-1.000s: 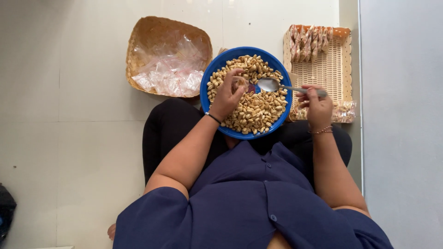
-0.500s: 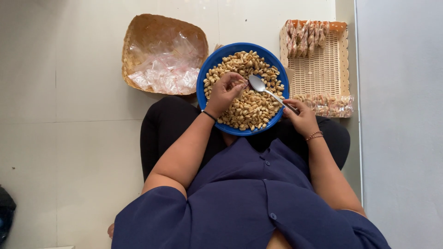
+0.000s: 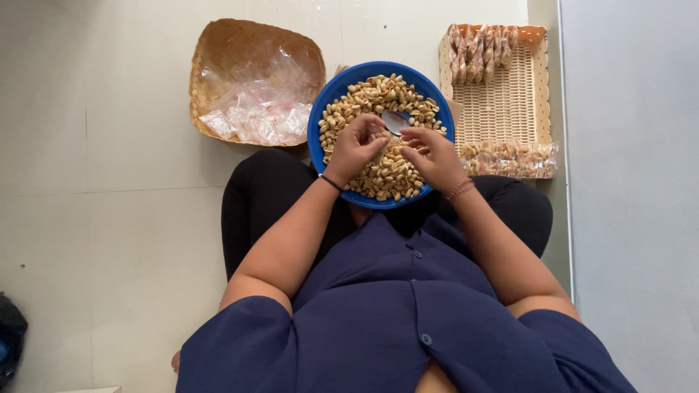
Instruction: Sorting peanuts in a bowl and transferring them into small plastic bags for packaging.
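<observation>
A round blue bowl (image 3: pixel 317 145) full of shelled peanuts (image 3: pixel 378 94) rests on my lap. My right hand (image 3: pixel 435 156) grips a metal spoon (image 3: pixel 395 121) by its handle, with the spoon's bowl just above the peanuts at the bowl's middle. My left hand (image 3: pixel 357 145) hovers over the peanuts with its fingers curled and pinched right beside the spoon's tip. Whether something small is between those fingers is too hard to see. The two hands almost touch.
On the floor at the far left stands a woven basket (image 3: pixel 218 51) of small clear plastic bags (image 3: pixel 255 116). At the far right a rectangular woven tray (image 3: pixel 502 102) holds filled peanut packets along its far and near ends. A grey wall runs along the right.
My right hand has moved left from the bowl's right rim to its middle, bringing the spoon up against my left hand's fingers. The left hand has barely shifted.
</observation>
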